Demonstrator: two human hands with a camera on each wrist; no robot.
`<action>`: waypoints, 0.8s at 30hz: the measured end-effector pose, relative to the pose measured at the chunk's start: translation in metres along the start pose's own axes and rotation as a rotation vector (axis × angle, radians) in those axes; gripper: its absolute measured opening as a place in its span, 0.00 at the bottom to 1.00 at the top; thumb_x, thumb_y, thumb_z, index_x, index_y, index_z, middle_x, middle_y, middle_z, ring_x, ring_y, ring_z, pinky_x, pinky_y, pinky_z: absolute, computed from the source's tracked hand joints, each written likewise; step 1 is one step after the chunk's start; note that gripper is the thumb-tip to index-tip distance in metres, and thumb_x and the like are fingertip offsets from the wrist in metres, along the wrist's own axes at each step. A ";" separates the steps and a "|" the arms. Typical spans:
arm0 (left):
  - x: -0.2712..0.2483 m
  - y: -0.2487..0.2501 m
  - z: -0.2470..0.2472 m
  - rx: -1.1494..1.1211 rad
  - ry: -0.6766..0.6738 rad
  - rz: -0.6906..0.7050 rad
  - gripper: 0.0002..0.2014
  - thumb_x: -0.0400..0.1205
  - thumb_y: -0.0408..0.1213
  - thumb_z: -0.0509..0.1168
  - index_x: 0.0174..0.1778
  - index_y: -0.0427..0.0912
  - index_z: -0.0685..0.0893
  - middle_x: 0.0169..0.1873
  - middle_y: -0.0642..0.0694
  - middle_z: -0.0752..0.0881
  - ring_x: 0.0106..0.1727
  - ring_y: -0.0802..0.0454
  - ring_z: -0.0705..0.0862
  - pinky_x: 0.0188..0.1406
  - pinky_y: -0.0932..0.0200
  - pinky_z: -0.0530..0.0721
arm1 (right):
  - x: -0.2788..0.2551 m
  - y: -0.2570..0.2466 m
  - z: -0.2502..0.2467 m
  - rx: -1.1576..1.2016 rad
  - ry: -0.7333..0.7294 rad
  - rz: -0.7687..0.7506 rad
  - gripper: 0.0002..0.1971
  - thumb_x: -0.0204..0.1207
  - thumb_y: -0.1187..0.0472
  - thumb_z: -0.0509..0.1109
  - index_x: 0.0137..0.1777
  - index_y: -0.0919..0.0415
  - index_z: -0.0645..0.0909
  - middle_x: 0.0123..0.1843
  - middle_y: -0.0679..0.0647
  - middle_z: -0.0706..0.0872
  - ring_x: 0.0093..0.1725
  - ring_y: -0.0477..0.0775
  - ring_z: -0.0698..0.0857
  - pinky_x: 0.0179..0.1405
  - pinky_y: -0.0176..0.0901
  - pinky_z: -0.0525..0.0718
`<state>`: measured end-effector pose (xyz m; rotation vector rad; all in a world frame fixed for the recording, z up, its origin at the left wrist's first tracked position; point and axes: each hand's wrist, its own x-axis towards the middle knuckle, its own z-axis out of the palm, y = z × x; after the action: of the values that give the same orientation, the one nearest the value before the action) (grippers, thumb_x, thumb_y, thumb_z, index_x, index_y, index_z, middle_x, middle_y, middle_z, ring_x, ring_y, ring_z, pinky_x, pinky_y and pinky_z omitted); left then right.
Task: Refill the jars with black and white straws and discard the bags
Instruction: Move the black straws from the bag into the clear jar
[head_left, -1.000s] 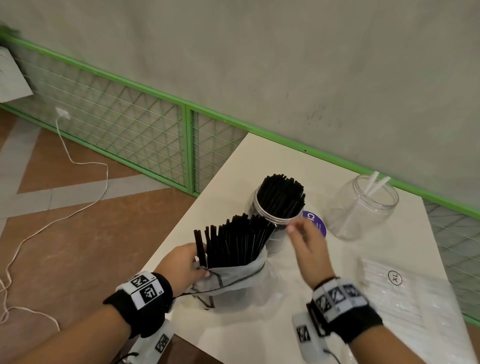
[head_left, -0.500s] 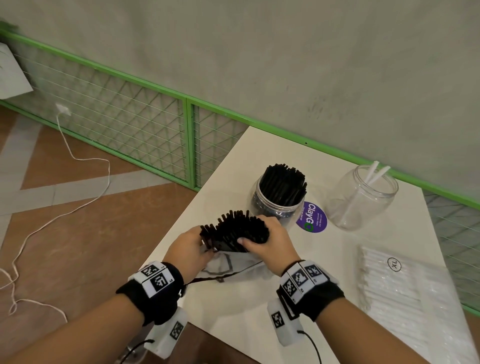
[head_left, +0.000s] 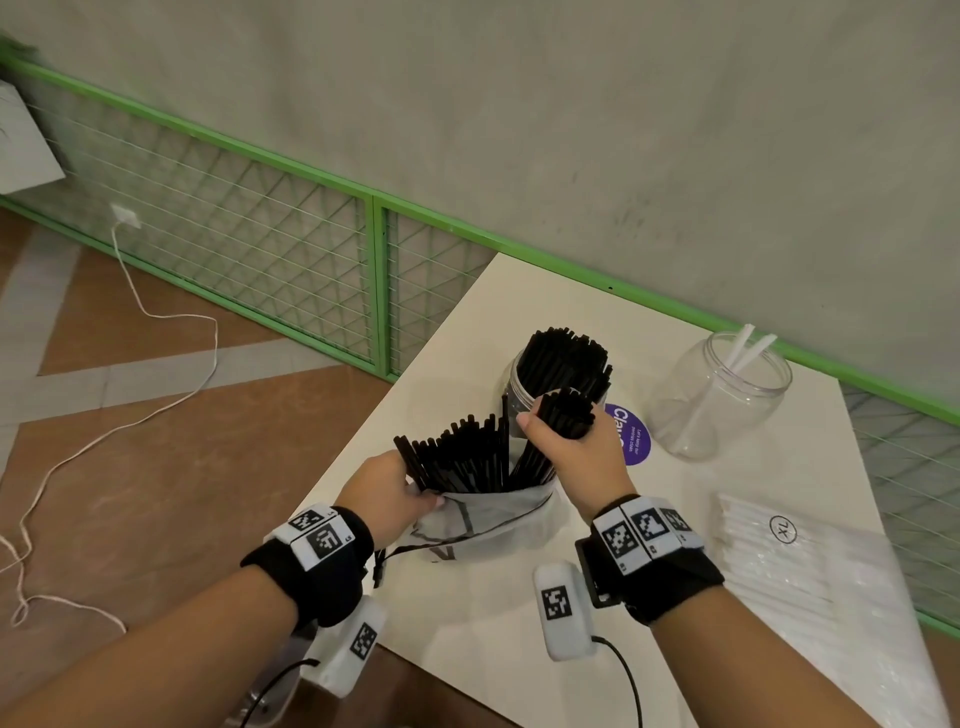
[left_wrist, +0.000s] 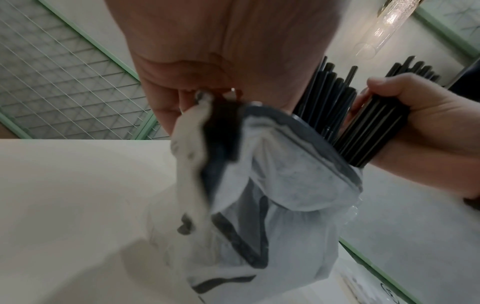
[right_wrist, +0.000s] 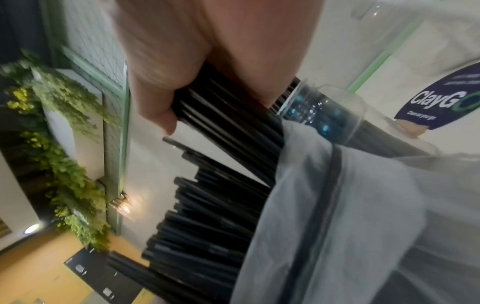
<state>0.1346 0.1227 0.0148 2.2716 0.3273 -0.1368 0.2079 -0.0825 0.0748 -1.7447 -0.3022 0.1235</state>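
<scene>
A grey plastic bag (head_left: 488, 519) (left_wrist: 272, 205) (right_wrist: 337, 205) stands on the white table (head_left: 467, 634) with black straws (head_left: 462, 457) (right_wrist: 207, 216) sticking out of its mouth. My left hand (head_left: 387, 491) (left_wrist: 202, 96) pinches the bag's rim. My right hand (head_left: 571, 447) (left_wrist: 405, 115) grips a bundle of black straws (head_left: 561, 421) (left_wrist: 374, 135) (right_wrist: 228, 127) partly lifted from the bag. Just behind stands a clear jar (head_left: 517, 384) packed with black straws. A second clear jar (head_left: 717, 395) at the right holds two white straws.
A flat bag of white straws (head_left: 810, 571) marked XL lies at the table's right. A purple round sticker (head_left: 631, 439) sits between the jars. A green mesh fence (head_left: 260, 249) runs along the wall; a white cable (head_left: 130, 374) trails on the floor at left.
My right hand came back from the black-straw jar, closed round a bunch of straws in the bag, and has raised that bunch toward the jar. The left hand kept hold of the bag.
</scene>
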 end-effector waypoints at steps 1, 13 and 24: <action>0.001 0.000 0.000 0.012 -0.003 -0.007 0.10 0.72 0.41 0.74 0.48 0.48 0.86 0.43 0.49 0.87 0.47 0.49 0.84 0.46 0.56 0.80 | 0.001 0.002 -0.001 0.002 0.005 0.002 0.08 0.74 0.61 0.76 0.42 0.66 0.81 0.35 0.50 0.83 0.39 0.45 0.83 0.41 0.31 0.81; 0.001 -0.007 0.009 -0.001 -0.070 -0.039 0.12 0.69 0.42 0.74 0.48 0.52 0.86 0.47 0.52 0.88 0.49 0.51 0.84 0.51 0.53 0.83 | -0.029 0.092 0.023 -0.176 0.080 0.197 0.09 0.67 0.67 0.78 0.43 0.55 0.84 0.42 0.52 0.90 0.47 0.52 0.89 0.51 0.52 0.87; 0.006 -0.005 0.006 -0.010 -0.059 0.022 0.09 0.72 0.40 0.73 0.46 0.56 0.86 0.40 0.54 0.85 0.45 0.52 0.83 0.44 0.58 0.79 | -0.019 0.033 -0.005 -0.067 -0.047 0.099 0.04 0.72 0.64 0.77 0.38 0.61 0.85 0.38 0.52 0.89 0.43 0.49 0.87 0.47 0.39 0.85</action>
<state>0.1389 0.1230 0.0060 2.2561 0.2715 -0.1900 0.1955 -0.0978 0.0417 -1.8252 -0.2565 0.2284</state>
